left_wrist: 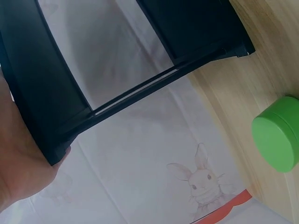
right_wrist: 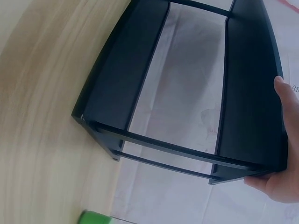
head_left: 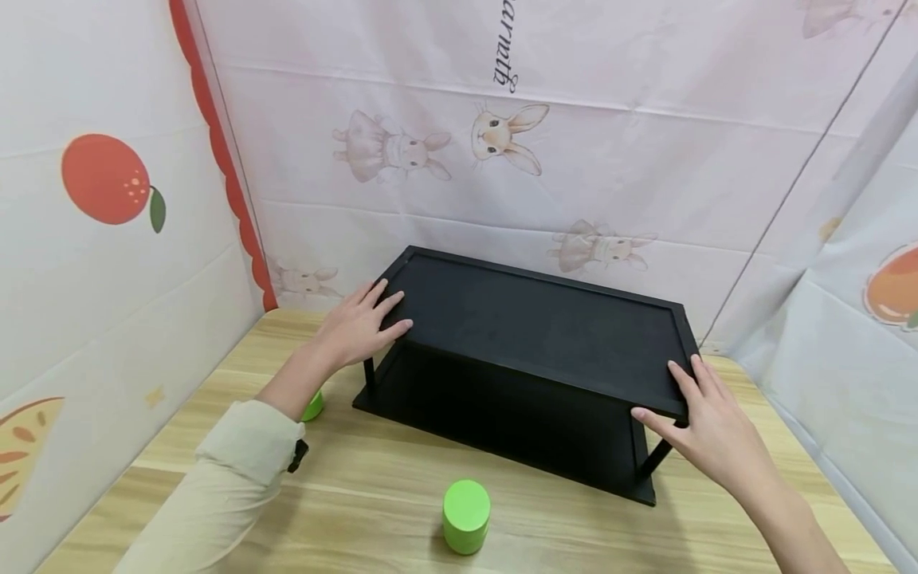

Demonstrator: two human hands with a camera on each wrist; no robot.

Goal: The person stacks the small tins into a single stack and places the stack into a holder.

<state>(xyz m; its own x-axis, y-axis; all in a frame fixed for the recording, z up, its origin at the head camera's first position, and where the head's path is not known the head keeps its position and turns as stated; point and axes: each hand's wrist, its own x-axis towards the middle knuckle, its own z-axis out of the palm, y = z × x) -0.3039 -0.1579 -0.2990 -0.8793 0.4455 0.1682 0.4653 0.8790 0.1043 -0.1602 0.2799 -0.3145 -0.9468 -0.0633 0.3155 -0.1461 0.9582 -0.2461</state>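
A black two-tier rack (head_left: 531, 327) stands on the wooden table, its upper board held over the lower board (head_left: 502, 414) by thin posts at the ends. My left hand (head_left: 358, 323) rests on the upper board's left end, fingers spread and straight. On the right front corner lies my right hand (head_left: 717, 422), fingers over the side edge and thumb at the front edge. In the right wrist view, a thumb and fingers (right_wrist: 292, 112) touch the outer side of the black rack (right_wrist: 252, 88). The left wrist view shows my left hand (left_wrist: 28, 163) against the board's end.
A green cylinder (head_left: 466, 516) stands upright on the table (head_left: 373, 494) in front of the rack. Another green cylinder (head_left: 312, 407) is partly hidden behind my left forearm. Printed cloth walls with rabbits (head_left: 505, 135) and fruit (head_left: 106, 179) enclose the table's back and sides.
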